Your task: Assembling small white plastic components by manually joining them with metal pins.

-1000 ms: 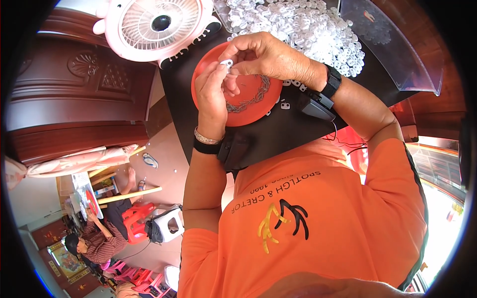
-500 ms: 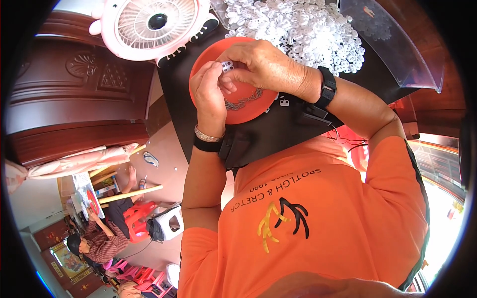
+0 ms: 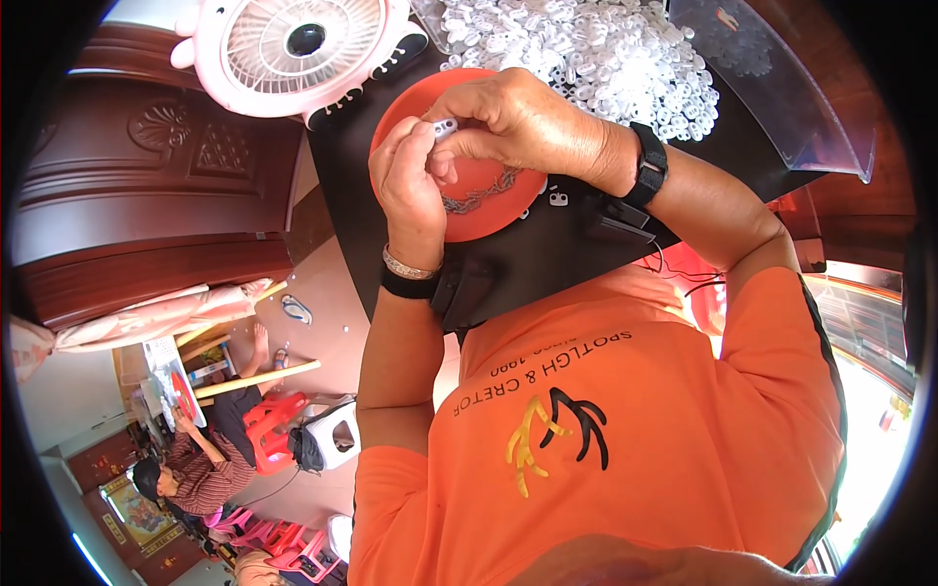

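Over a round orange-red dish [image 3: 503,221], both my hands meet at a small white plastic piece with dark holes [image 3: 445,127]. The fingers of my left hand [image 3: 410,186] are bent and closed against its near side. From the right, my right hand [image 3: 532,122] pinches the piece between thumb and fingers. Part of the piece is hidden by fingertips. Below my hands, a curved row of small grey metal bits [image 3: 486,198] lies in the dish. A loose white piece with two dark holes [image 3: 558,198] rests on the black tabletop [image 3: 547,259] beside the dish.
A large heap of white plastic pieces [image 3: 596,68] covers the far side of the table. At the far left stands a pink fan [image 3: 308,39]; at the far right, a clear plastic bin [image 3: 782,88]. Another person [image 3: 205,474] sits at a table in the left background.
The white piece has turned in my fingers and shows a narrower face with fewer holes. My hands have shifted only slightly over the dish.
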Tool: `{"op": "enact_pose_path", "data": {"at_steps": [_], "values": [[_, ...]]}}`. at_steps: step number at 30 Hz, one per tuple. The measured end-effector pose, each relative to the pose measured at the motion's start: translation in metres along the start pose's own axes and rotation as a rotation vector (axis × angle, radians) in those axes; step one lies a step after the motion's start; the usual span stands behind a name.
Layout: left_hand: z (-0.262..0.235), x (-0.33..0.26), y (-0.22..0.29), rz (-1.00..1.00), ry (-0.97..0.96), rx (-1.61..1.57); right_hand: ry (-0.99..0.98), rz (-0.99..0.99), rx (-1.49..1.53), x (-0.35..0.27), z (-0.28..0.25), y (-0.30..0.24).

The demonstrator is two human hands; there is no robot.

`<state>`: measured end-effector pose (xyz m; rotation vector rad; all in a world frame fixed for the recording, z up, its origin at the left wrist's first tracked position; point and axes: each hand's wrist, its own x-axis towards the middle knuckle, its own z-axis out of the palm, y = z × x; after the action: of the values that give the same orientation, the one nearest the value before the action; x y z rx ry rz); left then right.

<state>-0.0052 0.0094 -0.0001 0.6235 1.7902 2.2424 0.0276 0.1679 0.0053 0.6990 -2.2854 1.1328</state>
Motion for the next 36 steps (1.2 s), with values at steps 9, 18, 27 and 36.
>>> {"op": "enact_pose_path", "data": {"at_steps": [9, 18, 27, 36], "values": [[0.001, -0.002, 0.005, 0.044, -0.004, -0.015, 0.024, -0.077, -0.022, 0.002, -0.008, -0.01], [0.001, -0.005, 0.009, 0.066, -0.018, 0.11, 0.047, -0.135, -0.019, 0.003, -0.01, -0.01], [0.001, -0.005, 0.01, 0.049, -0.054, 0.092, 0.023, -0.136, -0.046, 0.002, -0.012, -0.01], [0.002, -0.005, 0.011, 0.073, -0.058, 0.095, 0.064, -0.152, 0.011, 0.005, -0.012, -0.01]]}}
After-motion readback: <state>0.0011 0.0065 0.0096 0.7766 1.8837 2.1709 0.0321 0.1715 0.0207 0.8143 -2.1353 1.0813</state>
